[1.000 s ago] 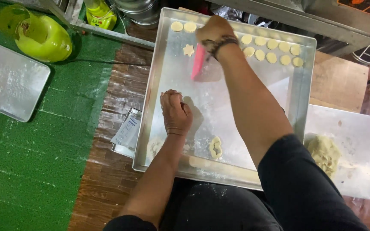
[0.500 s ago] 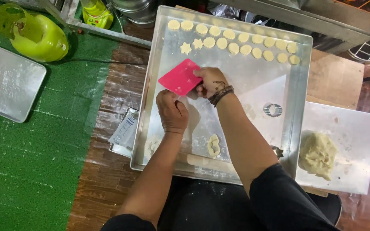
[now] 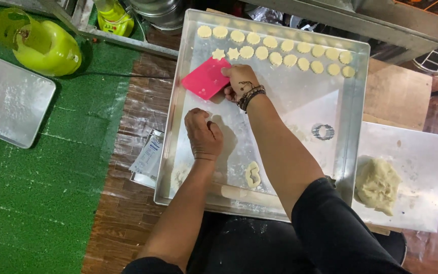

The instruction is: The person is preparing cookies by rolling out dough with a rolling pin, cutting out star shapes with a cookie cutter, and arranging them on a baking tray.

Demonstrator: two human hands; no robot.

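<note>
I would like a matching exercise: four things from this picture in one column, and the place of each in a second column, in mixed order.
1. pink plastic scraper
2. lump of pale dough
3. round metal cutter
4. lime-green container

a. on the green mat
b. held in the right hand
c. on the small tray at the right
d. alone on the big metal tray

Pairs: 1-b, 2-c, 3-d, 4-a

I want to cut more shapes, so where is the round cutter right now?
In the head view, the round cutter lies on the big metal tray, right of the right forearm, below the cookie rows.
</note>
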